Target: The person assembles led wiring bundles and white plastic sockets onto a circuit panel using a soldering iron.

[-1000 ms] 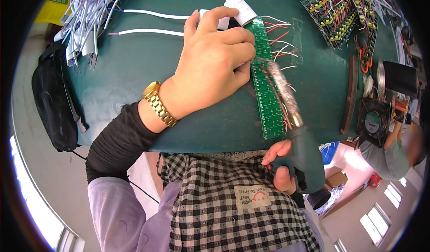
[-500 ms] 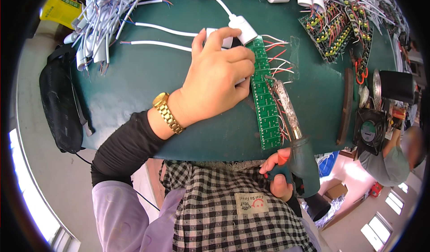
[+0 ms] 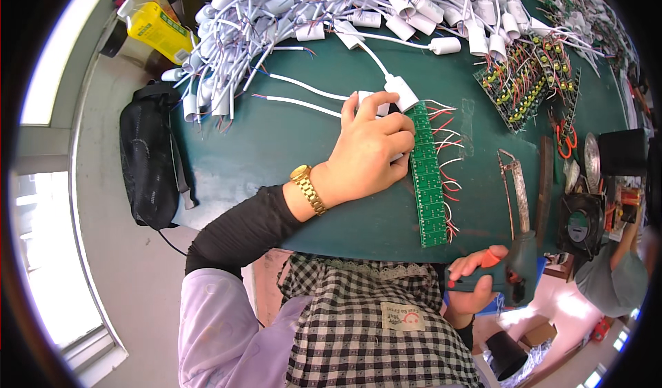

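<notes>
A long strip of green circuit boards [image 3: 429,174] lies on the table, with red and white wires sticking out along its right side. Over its far left edge, my left hand [image 3: 372,147] is closed around white cylindrical cable sockets, which my fingers partly hide. One white socket [image 3: 401,93] touches the far end of the strip, its cable running away toward the pile. At the table's front edge, my right hand [image 3: 476,278] grips the handle of a dark soldering gun [image 3: 522,257], one finger at its orange trigger. The gun's tip points away from me, right of the strip and apart from it.
White cabled sockets [image 3: 276,43] are heaped along the far side. Populated circuit boards [image 3: 517,85] lie at the far right. A black bag [image 3: 148,157] sits at the left, near a yellow bottle [image 3: 158,29]. A small fan [image 3: 580,222] and another person [image 3: 610,281] are at the right.
The soldering gun in my right hand has moved right, off the board strip. My left hand keeps its place at the sockets. The whole view has shifted, showing more of the far pile.
</notes>
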Demonstrator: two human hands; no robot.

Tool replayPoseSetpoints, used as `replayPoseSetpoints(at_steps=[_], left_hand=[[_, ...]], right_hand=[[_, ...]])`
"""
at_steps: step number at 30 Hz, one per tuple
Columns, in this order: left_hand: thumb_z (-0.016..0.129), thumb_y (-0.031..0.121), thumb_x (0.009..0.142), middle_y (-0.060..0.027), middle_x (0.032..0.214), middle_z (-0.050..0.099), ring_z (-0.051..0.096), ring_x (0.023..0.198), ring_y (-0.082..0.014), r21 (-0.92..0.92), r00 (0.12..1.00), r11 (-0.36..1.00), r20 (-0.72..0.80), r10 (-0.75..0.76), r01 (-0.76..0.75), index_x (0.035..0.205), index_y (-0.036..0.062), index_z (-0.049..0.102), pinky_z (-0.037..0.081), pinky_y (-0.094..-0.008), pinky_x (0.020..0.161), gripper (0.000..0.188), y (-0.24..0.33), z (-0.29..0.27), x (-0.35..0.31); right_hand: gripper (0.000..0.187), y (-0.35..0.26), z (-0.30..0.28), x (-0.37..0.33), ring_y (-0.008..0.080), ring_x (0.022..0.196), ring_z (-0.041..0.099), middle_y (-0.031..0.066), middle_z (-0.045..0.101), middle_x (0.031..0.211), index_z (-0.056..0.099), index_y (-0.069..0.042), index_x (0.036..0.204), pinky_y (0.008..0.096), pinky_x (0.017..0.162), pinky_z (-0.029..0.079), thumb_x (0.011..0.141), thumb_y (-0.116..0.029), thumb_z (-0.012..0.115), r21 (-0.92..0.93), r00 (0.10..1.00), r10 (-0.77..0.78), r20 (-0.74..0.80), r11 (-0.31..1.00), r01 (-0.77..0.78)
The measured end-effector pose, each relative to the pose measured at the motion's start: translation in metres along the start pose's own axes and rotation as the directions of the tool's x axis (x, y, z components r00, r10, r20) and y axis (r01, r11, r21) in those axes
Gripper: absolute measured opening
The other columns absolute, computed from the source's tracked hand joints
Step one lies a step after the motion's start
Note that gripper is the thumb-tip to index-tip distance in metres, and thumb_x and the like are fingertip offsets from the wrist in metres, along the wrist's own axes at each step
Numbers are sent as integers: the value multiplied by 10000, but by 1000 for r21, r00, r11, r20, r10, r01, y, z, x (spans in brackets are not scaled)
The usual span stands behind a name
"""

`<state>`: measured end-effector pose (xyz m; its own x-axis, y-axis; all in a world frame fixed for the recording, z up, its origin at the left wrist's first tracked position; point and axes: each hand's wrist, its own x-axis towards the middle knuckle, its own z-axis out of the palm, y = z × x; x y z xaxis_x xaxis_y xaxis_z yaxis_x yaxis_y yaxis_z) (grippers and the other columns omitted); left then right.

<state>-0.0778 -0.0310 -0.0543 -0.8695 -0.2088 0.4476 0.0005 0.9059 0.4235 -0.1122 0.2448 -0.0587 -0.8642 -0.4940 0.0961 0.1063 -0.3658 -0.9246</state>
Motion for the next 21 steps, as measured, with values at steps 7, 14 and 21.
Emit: replayPoseSetpoints(at_steps=[7, 14, 21], left_hand=[[700, 60, 612, 38, 988, 587, 443, 1165, -327, 40, 999, 998, 21, 38, -39, 704, 125, 574, 303, -641, 929, 169, -2, -3, 1], [709, 260, 673, -26, 1100, 550, 436, 1171, -311, 168, 981, 970, 117, 155, -174, 911, 125, 589, 148, -678, 996, 298, 8, -12, 0], [619, 395, 770, -34, 1110, 556, 451, 1158, -307, 188, 874, 855, 173, 455, -483, 922, 140, 607, 116, -641, 1026, 297, -17, -16, 21]], right_hand=[[489, 0, -5, 15, 166, 527, 529, 80, 514, 733, 357, -30, 1244, 303, 519, 475, 895, -323, 532, 200, 993, 102, -55, 976, -89], [454, -4, -15, 21, 160, 527, 525, 78, 503, 729, 362, -30, 1238, 312, 521, 480, 898, -287, 518, 260, 986, 79, -149, 965, -39], [432, 4, -21, 24, 159, 538, 530, 85, 506, 741, 364, -28, 1228, 314, 536, 488, 896, -261, 515, 228, 975, -56, -215, 968, 106]])
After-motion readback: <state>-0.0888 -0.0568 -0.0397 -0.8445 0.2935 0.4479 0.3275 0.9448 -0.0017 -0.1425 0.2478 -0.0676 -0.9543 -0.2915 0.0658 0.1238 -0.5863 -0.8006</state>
